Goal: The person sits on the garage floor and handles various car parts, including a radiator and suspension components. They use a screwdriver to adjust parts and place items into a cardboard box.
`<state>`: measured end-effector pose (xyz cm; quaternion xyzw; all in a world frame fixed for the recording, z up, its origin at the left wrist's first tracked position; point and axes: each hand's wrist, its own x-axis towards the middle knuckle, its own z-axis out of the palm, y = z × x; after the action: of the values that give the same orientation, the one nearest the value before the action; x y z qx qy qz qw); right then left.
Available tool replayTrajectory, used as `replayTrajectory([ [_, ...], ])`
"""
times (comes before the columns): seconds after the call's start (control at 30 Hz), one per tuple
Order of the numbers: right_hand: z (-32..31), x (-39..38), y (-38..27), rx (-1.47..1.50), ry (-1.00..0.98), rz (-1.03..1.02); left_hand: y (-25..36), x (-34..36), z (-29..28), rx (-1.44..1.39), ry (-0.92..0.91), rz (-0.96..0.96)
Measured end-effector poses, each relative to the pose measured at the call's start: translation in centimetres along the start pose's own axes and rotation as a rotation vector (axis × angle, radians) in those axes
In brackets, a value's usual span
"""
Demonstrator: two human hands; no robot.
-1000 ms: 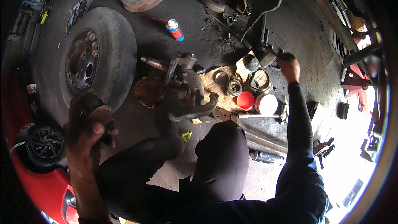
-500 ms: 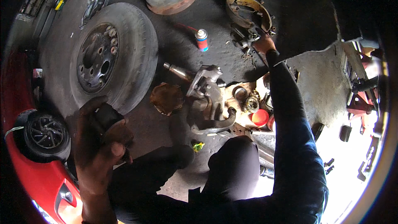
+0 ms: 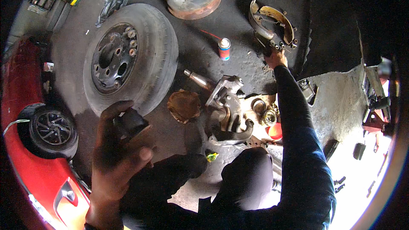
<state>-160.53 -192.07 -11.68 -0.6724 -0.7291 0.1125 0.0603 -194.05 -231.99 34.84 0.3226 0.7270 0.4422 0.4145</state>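
Observation:
In my left hand [image 3: 113, 157], raised at the lower left, the fingers curl round a dark, short cylindrical part [image 3: 133, 122]. Its far side is in shadow, so its exact kind does not show. My right arm stretches far forward. At its end my right hand [image 3: 276, 59] is closed among small metal pieces [image 3: 279, 45] on the floor; what lies within its fingers is hidden. Just beyond it lie two curved brake shoes [image 3: 279, 15], joined by thin springs. A small spray can [image 3: 224, 49] with a red straw stands left of that hand.
A wheel with a tyre [image 3: 159, 55] lies at left, a rusty brake drum [image 3: 194, 2] farther off. Before my knees sit a steering knuckle with a spindle [image 3: 226, 91], a brown round piece [image 3: 184, 105] and a red lid [image 3: 275, 131]. A red car [image 3: 25, 145] stands at far left.
The view has shifted, so the floor things appear farther right and lower. My right hand has come slightly nearer and left relative to the brake shoes. My left hand keeps its hold.

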Motion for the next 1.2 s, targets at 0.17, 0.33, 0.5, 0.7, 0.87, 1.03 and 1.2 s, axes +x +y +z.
replayTrajectory([
  [0.17, -2.6, -5.0, -1.1, 0.28, 0.241, -0.138, 0.8, 0.0, 0.8, -0.11, -0.057, -0.044],
  [0.33, -12.4, -20.1, -9.0, 1.287, -0.092, 0.007, 1.7, 0.2, 2.0, -0.273, -0.281, -0.203],
  [0.5, -25.4, -32.2, -16.9, 1.437, -0.2, -0.231, -0.9, 0.8, 5.1, -0.621, -0.394, -0.097],
  [0.7, -38.2, -35.8, -20.0, 0.872, 0.268, -0.756, 0.2, 0.5, 9.1, -0.851, -0.398, -0.119],
  [0.87, -45.0, -38.6, -20.0, 0.422, 0.251, -0.804, 2.4, -0.7, 11.6, -0.943, -0.658, -0.271],
  [1.03, -53.0, -38.5, -20.1, 0.062, 0.089, -0.966, 3.5, -1.4, 13.4, -1.162, -0.949, -0.167],
  [1.2, -59.5, -37.3, -23.9, 0.176, -0.183, -1.106, 5.0, -3.7, 14.1, -1.384, -0.858, -0.065],
])
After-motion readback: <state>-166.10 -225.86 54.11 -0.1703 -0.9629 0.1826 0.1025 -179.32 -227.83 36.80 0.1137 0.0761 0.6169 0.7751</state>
